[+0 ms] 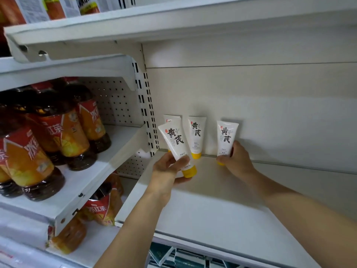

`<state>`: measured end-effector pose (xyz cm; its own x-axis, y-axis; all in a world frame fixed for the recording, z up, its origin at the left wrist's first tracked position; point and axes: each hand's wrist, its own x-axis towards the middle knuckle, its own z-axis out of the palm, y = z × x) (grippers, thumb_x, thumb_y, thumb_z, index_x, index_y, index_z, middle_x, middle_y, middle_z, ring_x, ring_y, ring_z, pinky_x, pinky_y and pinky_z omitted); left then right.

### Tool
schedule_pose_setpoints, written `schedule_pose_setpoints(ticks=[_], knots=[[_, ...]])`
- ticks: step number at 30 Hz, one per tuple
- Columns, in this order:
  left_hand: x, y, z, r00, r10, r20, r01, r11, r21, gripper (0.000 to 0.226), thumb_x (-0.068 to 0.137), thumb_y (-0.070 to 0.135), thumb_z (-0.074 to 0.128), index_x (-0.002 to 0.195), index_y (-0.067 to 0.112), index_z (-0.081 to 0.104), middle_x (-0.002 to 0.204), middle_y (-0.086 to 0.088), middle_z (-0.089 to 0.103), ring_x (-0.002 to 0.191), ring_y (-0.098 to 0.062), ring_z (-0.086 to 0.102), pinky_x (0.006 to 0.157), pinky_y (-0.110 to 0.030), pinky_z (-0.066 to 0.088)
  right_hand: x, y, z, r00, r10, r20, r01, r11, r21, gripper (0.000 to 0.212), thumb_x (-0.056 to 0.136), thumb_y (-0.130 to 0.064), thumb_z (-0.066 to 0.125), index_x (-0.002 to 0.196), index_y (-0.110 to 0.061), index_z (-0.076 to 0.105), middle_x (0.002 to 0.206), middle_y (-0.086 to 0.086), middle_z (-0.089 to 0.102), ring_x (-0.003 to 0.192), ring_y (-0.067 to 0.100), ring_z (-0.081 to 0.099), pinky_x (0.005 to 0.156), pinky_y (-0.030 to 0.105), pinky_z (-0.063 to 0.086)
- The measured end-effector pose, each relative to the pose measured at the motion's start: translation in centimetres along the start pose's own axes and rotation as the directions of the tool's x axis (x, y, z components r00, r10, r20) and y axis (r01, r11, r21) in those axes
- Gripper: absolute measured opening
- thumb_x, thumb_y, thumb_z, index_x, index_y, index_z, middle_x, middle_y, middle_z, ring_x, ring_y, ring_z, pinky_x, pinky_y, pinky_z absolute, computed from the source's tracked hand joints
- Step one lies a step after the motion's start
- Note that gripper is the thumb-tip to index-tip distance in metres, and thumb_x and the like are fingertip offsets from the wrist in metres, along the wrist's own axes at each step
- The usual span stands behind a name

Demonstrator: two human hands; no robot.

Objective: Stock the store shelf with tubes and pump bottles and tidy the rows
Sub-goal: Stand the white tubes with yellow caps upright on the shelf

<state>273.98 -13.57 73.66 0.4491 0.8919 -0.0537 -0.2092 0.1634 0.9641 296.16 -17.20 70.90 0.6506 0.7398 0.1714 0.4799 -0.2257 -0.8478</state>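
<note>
Several white tubes with yellow caps and black lettering are on the white shelf (212, 206). My left hand (168, 171) grips one tube (174, 141), tilted and lifted off the shelf, cap down. Behind it a tube (170, 118) stands against the back wall, mostly hidden. A middle tube (196, 134) stands cap down at the back wall. My right hand (236, 159) holds the rightmost tube (226, 137) near its cap, upright against the back wall.
Left of the slotted upright (146, 105), a lower shelf (96, 171) holds dark tea bottles with orange labels (63, 132). More bottles (100, 207) lie beneath it. An upper shelf (135, 22) overhangs with boxed goods. Dark packs (173, 256) show below the front edge.
</note>
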Motion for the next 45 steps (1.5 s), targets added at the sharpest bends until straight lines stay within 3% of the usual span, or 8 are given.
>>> schedule_pose_setpoints(ticks=[7, 10, 20, 26, 35, 39, 42, 45], knots=[[0.0, -0.2, -0.2, 0.999, -0.005, -0.037, 0.006, 1.000, 0.012, 0.026, 0.084, 0.013, 0.072, 0.110, 0.014, 0.067, 0.111, -0.017, 0.068, 0.102, -0.034, 0.067, 0.071, -0.040, 0.059, 0.5, 0.1, 1.1, 0.995, -0.033, -0.093, 0.028, 0.998, -0.060, 0.046, 0.074, -0.011, 0.074, 0.116, -0.006, 0.055, 0.114, 0.014, 0.061, 0.106, 0.033, 0.057, 0.080, 0.037, 0.045], [0.1, -0.3, -0.2, 0.999, -0.008, -0.046, 0.008, 1.000, 0.008, 0.026, 0.084, 0.012, 0.072, 0.110, 0.013, 0.067, 0.111, -0.017, 0.068, 0.103, -0.034, 0.067, 0.071, -0.042, 0.059, 0.5, 0.2, 1.2, 0.994, -0.027, -0.101, 0.022, 0.998, -0.055, 0.045, 0.074, -0.012, 0.075, 0.114, -0.006, 0.054, 0.113, 0.014, 0.061, 0.104, 0.033, 0.058, 0.076, 0.035, 0.041], [-0.4, -0.2, 0.6, 0.998, -0.004, -0.055, 0.003, 1.000, -0.014, 0.025, 0.083, 0.011, 0.073, 0.107, 0.014, 0.068, 0.111, -0.018, 0.068, 0.103, -0.033, 0.067, 0.070, -0.043, 0.060, 0.4, 0.3, 1.4, 0.993, -0.034, -0.114, 0.031, 0.999, -0.022, 0.034, 0.073, -0.011, 0.075, 0.102, -0.008, 0.057, 0.103, 0.011, 0.066, 0.095, 0.032, 0.062, 0.076, 0.039, 0.049], [-0.7, 0.0, -0.2, 0.996, 0.008, -0.084, -0.009, 1.000, -0.019, 0.028, 0.083, 0.010, 0.073, 0.110, 0.012, 0.067, 0.112, -0.018, 0.068, 0.106, -0.035, 0.065, 0.070, -0.042, 0.059, 0.4, 0.4, 1.6, 0.991, -0.024, -0.134, 0.024, 1.000, -0.001, 0.045, 0.073, -0.012, 0.076, 0.109, -0.008, 0.048, 0.106, 0.011, 0.065, 0.096, 0.033, 0.062, 0.076, 0.038, 0.047], [-1.6, 0.2, 0.0, 0.996, -0.002, -0.088, -0.002, 0.999, -0.042, 0.034, 0.080, 0.010, 0.075, 0.113, 0.009, 0.066, 0.114, -0.021, 0.066, 0.104, -0.034, 0.065, 0.066, -0.039, 0.058, 1.0, 1.0, 1.9, 0.991, -0.039, -0.130, 0.035, 0.999, -0.037, 0.043, 0.064, -0.022, 0.076, 0.097, -0.005, 0.055, 0.097, 0.011, 0.058, 0.095, 0.032, 0.060, 0.069, 0.035, 0.047], [-1.7, 0.2, 0.6, 0.998, -0.009, -0.062, 0.007, 0.999, -0.035, 0.032, 0.081, 0.010, 0.074, 0.112, 0.010, 0.066, 0.115, -0.019, 0.066, 0.107, -0.034, 0.064, 0.068, -0.039, 0.058, -0.4, 1.0, 0.7, 0.978, -0.011, -0.210, 0.010, 1.000, -0.008, 0.040, 0.077, -0.020, 0.074, 0.104, -0.009, 0.047, 0.097, 0.004, 0.051, 0.088, 0.023, 0.052, 0.071, 0.033, 0.040], [-1.6, 0.0, 1.4, 0.999, -0.005, -0.034, 0.004, 1.000, -0.016, 0.029, 0.082, 0.011, 0.073, 0.109, 0.009, 0.067, 0.112, -0.020, 0.067, 0.109, -0.037, 0.063, 0.067, -0.040, 0.058, -2.1, 0.3, -0.6, 0.994, -0.101, -0.043, 0.108, 0.970, 0.218, 0.018, 0.078, -0.010, 0.075, 0.086, -0.010, 0.058, 0.073, 0.002, 0.057, 0.066, 0.016, 0.053, 0.061, 0.027, 0.040], [-1.4, -0.3, 2.6, 1.000, 0.005, 0.024, -0.006, 1.000, 0.021, 0.027, 0.083, 0.010, 0.071, 0.110, 0.010, 0.067, 0.111, -0.017, 0.069, 0.107, -0.034, 0.064, 0.067, -0.038, 0.058, -4.0, -1.3, -2.5, 0.926, -0.194, 0.325, 0.066, 0.929, 0.365, 0.019, 0.076, -0.014, 0.080, 0.090, -0.015, 0.068, 0.078, 0.001, 0.065, 0.063, 0.007, 0.057, 0.056, 0.018, 0.043]])
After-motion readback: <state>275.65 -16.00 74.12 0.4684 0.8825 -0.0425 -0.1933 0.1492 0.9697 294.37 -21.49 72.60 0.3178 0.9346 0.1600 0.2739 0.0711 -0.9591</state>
